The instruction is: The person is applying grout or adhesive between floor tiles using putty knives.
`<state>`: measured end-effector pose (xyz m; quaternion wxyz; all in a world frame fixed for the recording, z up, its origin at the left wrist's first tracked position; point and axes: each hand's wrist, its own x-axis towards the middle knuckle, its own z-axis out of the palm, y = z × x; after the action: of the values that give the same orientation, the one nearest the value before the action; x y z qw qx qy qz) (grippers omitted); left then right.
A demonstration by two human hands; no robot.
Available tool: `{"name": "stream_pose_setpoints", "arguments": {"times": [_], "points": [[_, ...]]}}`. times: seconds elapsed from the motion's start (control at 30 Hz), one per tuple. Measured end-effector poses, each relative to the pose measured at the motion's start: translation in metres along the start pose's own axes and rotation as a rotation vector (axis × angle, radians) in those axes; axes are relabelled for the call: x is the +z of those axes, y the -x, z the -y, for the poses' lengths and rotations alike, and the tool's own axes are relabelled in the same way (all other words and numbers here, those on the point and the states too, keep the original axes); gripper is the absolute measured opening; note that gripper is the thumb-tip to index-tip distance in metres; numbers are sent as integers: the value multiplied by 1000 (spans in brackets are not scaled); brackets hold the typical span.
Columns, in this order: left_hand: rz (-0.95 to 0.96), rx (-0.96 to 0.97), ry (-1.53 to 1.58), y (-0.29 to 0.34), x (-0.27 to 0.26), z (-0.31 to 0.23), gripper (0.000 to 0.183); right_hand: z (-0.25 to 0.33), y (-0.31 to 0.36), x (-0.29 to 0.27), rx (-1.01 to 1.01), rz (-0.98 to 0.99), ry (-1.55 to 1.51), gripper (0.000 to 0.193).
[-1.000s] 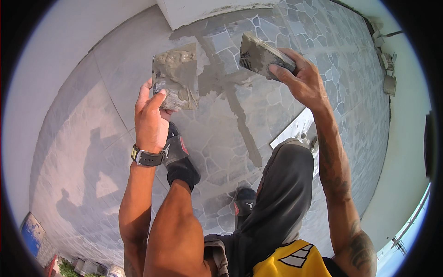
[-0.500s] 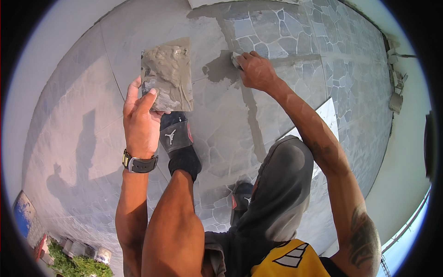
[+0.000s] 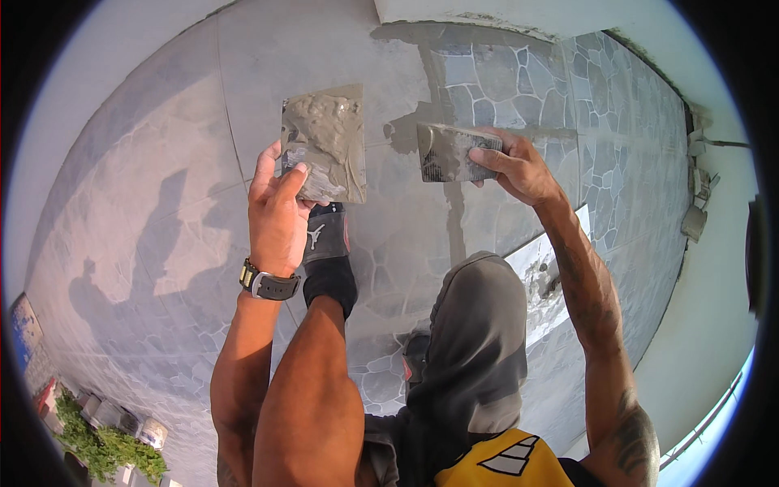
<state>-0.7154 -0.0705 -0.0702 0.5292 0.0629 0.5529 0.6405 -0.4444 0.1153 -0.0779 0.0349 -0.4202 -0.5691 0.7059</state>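
Grey wet mortar lies thick and uneven on a flat rectangular plate, which in the head view is a little left of the upper centre of the frame. My left hand pinches this plate at its lower left corner: the thumb lies on the smeared face, the index finger goes along the left edge, and the other fingers are partly hidden under the plate. On the left wrist I wear a dark watch

To the right of the plate, well apart from it and slightly right of the upper centre, my right hand grips a smaller rectangular tool by its right end. The thumb presses on the dark ribbed face, which is partly covered with mortar, and the fingers are mostly behind; whether the tool touches the floor, I cannot tell

Behind the tool, the floor has a pattern of grey stones with pale joints, and a darker mortar strip runs downward toward the centre. At the right of the centre a white board with grey smears lies partly behind my right forearm. My right knee, in grey trousers, stands below the centre, and green plants are at the lower left
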Motion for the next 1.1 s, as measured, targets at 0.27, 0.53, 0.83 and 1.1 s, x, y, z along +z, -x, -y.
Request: {"name": "stream_pose_setpoints", "arguments": {"times": [0.27, 0.53, 0.83, 1.1], "points": [[51, -28, 21, -4, 21, -46, 46, 101, 22, 74, -614, -235, 518, 47], [168, 4, 95, -6, 61, -79, 44, 97, 17, 78, -1122, -380, 1147, 73], [164, 132, -17, -19, 114, -81, 50, 76, 56, 1, -585, -576, 787, 45], [40, 671, -585, -15, 182, -58, 43, 108, 94, -8, -57, -431, -788, 26]]}}
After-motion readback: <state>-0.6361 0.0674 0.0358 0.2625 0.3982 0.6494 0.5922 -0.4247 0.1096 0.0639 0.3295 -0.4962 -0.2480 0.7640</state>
